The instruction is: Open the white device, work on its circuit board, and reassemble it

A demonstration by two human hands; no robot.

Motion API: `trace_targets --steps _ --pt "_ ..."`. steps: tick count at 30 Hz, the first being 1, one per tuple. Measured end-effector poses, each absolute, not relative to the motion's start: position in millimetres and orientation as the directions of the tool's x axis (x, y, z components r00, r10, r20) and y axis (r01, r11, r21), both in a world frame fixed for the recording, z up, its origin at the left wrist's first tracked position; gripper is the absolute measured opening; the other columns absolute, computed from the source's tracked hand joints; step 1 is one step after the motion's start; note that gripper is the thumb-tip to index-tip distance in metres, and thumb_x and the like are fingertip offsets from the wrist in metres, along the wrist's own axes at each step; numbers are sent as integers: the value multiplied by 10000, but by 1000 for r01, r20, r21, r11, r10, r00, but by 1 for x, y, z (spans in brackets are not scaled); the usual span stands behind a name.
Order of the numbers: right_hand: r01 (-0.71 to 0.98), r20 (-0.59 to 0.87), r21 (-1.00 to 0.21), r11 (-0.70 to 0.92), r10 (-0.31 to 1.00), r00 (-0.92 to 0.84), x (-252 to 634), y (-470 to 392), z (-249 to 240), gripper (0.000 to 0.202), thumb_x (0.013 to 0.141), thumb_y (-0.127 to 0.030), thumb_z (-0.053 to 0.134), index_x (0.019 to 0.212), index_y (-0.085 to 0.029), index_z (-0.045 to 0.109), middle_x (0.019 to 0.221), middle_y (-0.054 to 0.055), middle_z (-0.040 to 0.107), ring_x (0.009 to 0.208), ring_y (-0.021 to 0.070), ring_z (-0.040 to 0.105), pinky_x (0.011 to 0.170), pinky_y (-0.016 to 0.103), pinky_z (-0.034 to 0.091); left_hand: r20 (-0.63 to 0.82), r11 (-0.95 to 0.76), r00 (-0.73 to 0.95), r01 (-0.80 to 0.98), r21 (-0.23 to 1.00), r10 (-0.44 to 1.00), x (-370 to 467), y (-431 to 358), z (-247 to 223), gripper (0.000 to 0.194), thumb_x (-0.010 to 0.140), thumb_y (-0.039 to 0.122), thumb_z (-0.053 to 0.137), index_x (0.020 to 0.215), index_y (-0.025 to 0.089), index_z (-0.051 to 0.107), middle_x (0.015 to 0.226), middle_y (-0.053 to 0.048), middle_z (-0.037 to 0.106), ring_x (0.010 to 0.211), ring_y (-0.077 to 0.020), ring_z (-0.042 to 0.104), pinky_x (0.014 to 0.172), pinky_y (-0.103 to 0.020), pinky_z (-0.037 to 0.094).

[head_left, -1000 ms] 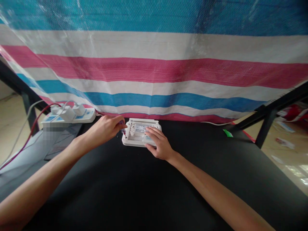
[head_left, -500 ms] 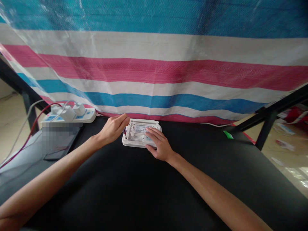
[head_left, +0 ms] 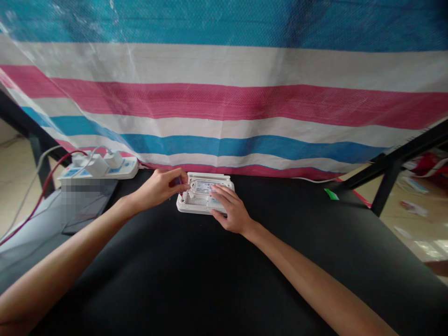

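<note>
A white plastic device [head_left: 196,202], perhaps a router, lies underside up near the back edge of the black table, showing a vent grid and printed labels. Pinched in my left hand [head_left: 159,189] is a small screwdriver [head_left: 181,186] with a purple-red handle. It points down at the round hole in the device's left front corner; whether the tip touches a screw is too small to tell. My right hand [head_left: 231,211] rests on the device's right part, fingers stretched over its top and thumb at the front edge. It covers part of a label.
On the left stand a white power strip [head_left: 131,169] with plugged-in adapters and a dark flat device [head_left: 105,200], partly blurred out. Red and white cables trail off the left side. A green scrap [head_left: 331,194] lies at the right. Behind hangs a striped plastic sheet [head_left: 224,102].
My left hand has turned and dropped slightly around the screwdriver, so more of its handle shows. The right hand and the white device stay nearly in place.
</note>
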State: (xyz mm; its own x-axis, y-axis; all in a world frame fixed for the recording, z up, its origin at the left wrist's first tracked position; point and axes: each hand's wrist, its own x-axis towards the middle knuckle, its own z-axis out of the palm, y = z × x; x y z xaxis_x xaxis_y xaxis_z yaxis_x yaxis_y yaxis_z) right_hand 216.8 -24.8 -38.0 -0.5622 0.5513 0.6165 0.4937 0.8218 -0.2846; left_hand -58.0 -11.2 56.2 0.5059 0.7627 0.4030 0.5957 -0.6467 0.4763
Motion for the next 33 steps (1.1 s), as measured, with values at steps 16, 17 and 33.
trace_targets --steps 16,17,33 --pt "482 621 -318 817 563 -545 216 -24 -41 467 892 -305 603 1334 -159 572 1411 173 583 1360 313 499 1128 546 425 244 -594 587 527 608 772 -60 -17 60 123 926 255 593 972 206 490 835 -22 709 742 -176 719 618 -243 534" --pt "481 622 -319 817 563 -544 216 -24 -42 465 891 -303 603 1332 -159 573 1410 172 583 1360 312 499 1129 544 425 232 -578 578 537 614 782 -59 -18 60 112 924 244 583 959 205 484 814 -16 706 732 -175 718 616 -244 530" --pt "485 624 -308 819 558 -547 216 -25 -39 455 886 -293 613 1310 -131 589 1391 187 594 1346 311 511 1133 519 424 298 -514 462 467 719 836 -57 -24 66 192 885 224 598 972 212 428 869 -38 729 730 -196 743 619 -284 591"
